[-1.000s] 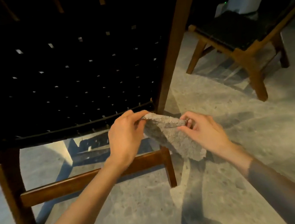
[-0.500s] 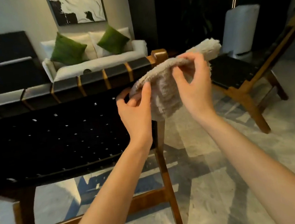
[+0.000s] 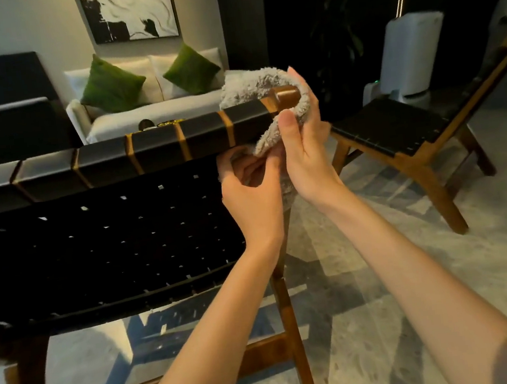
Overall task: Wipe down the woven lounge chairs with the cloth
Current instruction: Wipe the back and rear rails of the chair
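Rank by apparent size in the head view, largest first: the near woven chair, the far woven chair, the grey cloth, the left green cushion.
1. near woven chair
2. far woven chair
3. grey cloth and left green cushion look alike; the cloth is nearer and partly hidden, so unranked.

Grey cloth (image 3: 250,88) wraps the wooden rail end of the black woven chair (image 3: 94,247).

The near chair (image 3: 93,241) was cut off at the left edge, the second chair (image 3: 397,131) at the right. The left hand (image 3: 253,198) partly hid the cloth (image 3: 253,87).
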